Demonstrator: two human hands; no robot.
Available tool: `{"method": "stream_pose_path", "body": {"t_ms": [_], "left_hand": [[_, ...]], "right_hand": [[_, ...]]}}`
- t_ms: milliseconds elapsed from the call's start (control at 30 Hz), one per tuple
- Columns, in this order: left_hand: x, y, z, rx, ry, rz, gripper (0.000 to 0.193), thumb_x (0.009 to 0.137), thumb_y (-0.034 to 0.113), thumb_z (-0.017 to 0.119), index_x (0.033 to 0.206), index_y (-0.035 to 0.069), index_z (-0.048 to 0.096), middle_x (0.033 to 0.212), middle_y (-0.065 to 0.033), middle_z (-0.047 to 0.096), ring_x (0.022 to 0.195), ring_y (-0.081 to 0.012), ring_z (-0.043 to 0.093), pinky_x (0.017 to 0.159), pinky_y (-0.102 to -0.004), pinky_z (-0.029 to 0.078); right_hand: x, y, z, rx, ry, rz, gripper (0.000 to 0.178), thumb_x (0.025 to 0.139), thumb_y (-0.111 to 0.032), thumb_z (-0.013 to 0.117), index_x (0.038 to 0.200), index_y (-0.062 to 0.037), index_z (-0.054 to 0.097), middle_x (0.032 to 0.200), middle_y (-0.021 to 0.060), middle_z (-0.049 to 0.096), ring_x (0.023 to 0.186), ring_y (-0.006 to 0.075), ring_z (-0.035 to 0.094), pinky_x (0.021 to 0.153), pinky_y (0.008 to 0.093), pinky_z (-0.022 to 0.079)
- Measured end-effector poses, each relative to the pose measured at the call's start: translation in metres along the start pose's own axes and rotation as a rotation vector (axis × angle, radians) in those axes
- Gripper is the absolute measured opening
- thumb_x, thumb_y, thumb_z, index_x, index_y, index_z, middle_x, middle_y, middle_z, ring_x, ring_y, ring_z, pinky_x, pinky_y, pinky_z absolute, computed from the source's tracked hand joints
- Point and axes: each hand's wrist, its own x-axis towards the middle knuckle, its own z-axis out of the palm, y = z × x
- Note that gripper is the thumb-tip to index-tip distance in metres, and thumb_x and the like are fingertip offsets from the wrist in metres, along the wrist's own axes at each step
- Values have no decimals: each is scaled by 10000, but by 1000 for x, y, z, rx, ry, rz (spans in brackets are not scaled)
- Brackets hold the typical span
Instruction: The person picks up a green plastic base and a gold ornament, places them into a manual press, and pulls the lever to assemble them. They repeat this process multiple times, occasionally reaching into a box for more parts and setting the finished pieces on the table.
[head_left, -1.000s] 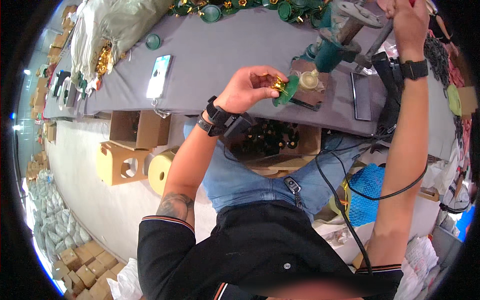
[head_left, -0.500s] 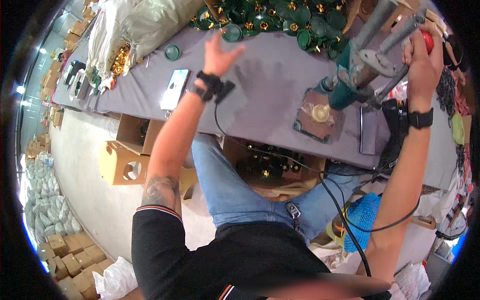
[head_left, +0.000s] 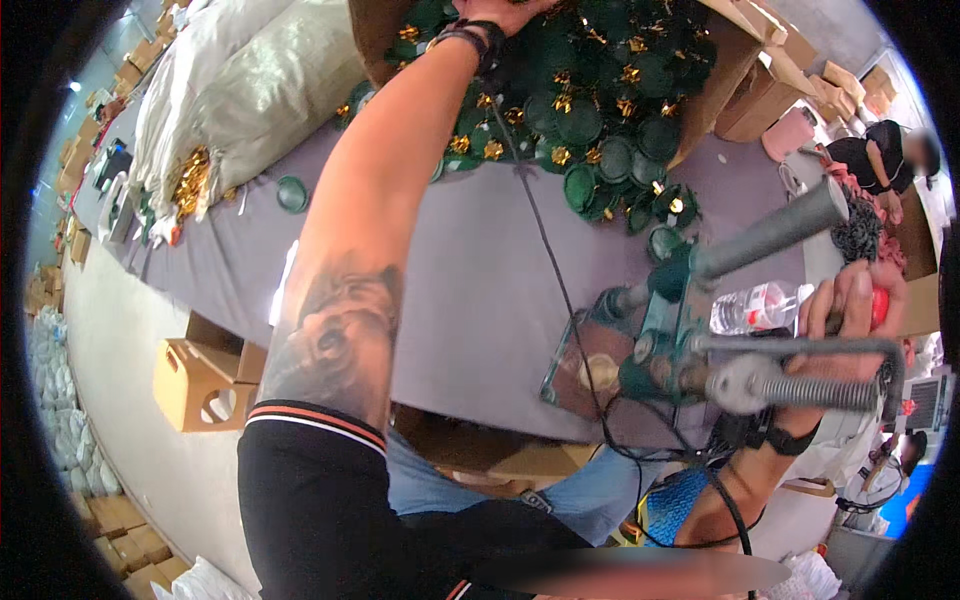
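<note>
At the top edge, my left hand (head_left: 508, 12) reaches over a heap of green round plastic pieces with gold trims (head_left: 580, 120); its fingers run out of the picture, so I cannot see their grip. On the right, my right hand (head_left: 850, 305) is closed round the red knob (head_left: 879, 308) at the end of a lever on a green hand press (head_left: 665, 335). A small pale round part (head_left: 600, 372) sits on the press's base plate (head_left: 565, 385). One loose green round piece (head_left: 292, 194) lies on the grey cloth, left of my forearm.
A cardboard box (head_left: 700, 110) surrounds the heap. A water bottle (head_left: 762, 307) lies beside the press. Black cable (head_left: 545, 240) crosses the grey-covered table (head_left: 480, 290). White sacks (head_left: 285, 90) lie at the far left. Another person (head_left: 880, 160) works at the far right.
My left hand has moved forward from above the table to the heap. The view has shifted, with more of the heap and box showing. My right hand stays on the red knob.
</note>
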Motion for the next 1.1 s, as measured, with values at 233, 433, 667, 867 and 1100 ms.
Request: {"method": "stream_pose_path", "body": {"t_ms": [233, 433, 667, 867, 1100], "left_hand": [[108, -45, -5, 456, -140, 485, 968, 794, 818, 575, 1553, 226, 474, 1572, -121, 490, 1563, -375, 209, 1283, -536, -62], [27, -30, 52, 100, -54, 574, 670, 798, 443, 784, 1378, 140, 637, 1264, -210, 673, 1286, -371, 571, 1098, -471, 439], [-74, -66, 12, -1, -156, 578, 615, 749, 445, 762, 1344, 320, 666, 1475, -190, 481, 1305, -383, 546, 1089, -435, 492], [-188, -64, -20, 158, -154, 576, 480, 786, 344, 740, 1266, 328, 713, 1447, -108, 513, 1189, -426, 552, 1044, -513, 507], [-319, -62, -41, 239, -193, 605, 565, 794, 295, 780, 1345, 333, 661, 1520, -169, 413, 1348, -427, 460, 1053, -553, 487]], "right_hand": [[2, -3, 22, 143, -104, -61, 200, 1033, -142, 565, 1208, -77, 493, 776, 68, 458, 424, 86, 335, 408, 253, 313], [2, -2, 15, 11, 18, -40, 194, 1033, -145, 571, 1206, -80, 510, 782, 75, 481, 436, 87, 332, 413, 251, 302], [6, 18, -1, 34, -61, -212, 205, 1006, -160, 631, 1161, -48, 560, 979, 42, 574, 605, 75, 499, 509, 189, 410], [3, 2, 13, 99, -107, -228, 153, 1029, -137, 613, 1154, -61, 566, 830, -7, 534, 514, 15, 396, 449, 209, 324], [0, 7, 8, 183, -117, -126, 128, 1014, -149, 647, 1122, -93, 607, 778, -43, 541, 522, 10, 409, 446, 196, 317]]}}
